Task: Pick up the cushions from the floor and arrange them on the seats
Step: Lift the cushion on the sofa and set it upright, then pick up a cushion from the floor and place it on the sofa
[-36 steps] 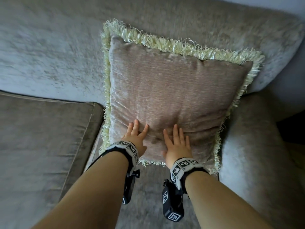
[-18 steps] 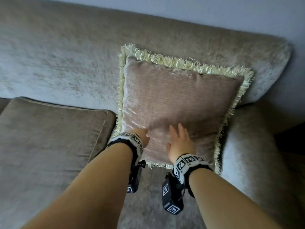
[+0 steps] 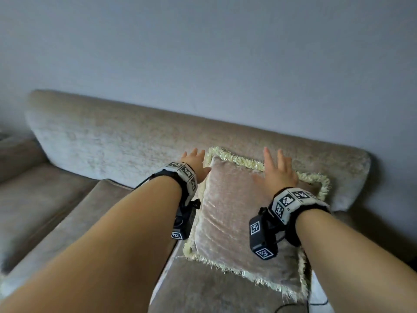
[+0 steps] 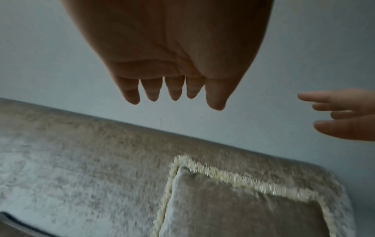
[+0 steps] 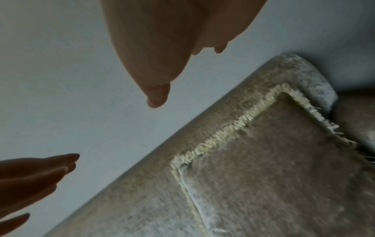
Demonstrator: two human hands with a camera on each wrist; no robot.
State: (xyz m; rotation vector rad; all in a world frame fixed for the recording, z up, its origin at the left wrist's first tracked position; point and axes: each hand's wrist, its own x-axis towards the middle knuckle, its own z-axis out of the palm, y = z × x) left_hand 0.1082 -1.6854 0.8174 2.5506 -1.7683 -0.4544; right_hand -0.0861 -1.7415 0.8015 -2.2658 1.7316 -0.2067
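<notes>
A pinkish-beige cushion [image 3: 234,224] with a cream fringe leans against the sofa backrest [image 3: 112,141] at the right end of the seat; it also shows in the left wrist view [image 4: 243,213] and the right wrist view [image 5: 274,160]. My left hand [image 3: 195,162] hovers open in the air near the cushion's upper left corner, fingers straight and holding nothing [image 4: 172,89]. My right hand [image 3: 276,170] hovers open above the cushion's top edge, also empty [image 5: 158,96]. Both wrist views show the hands clear of the fabric.
A flat seat cushion [image 3: 49,213] of the same beige velvet lies to the left. The sofa's right armrest [image 3: 365,236] rises beside the fringed cushion. A plain grey wall [image 3: 203,53] stands behind the backrest. A dark cable [image 3: 291,307] lies at the bottom edge.
Both hands have lifted off the cushion's lower face and risen to its top edge. The head view has tilted up, bringing the wall into sight. The cushion stays leaning on the backrest.
</notes>
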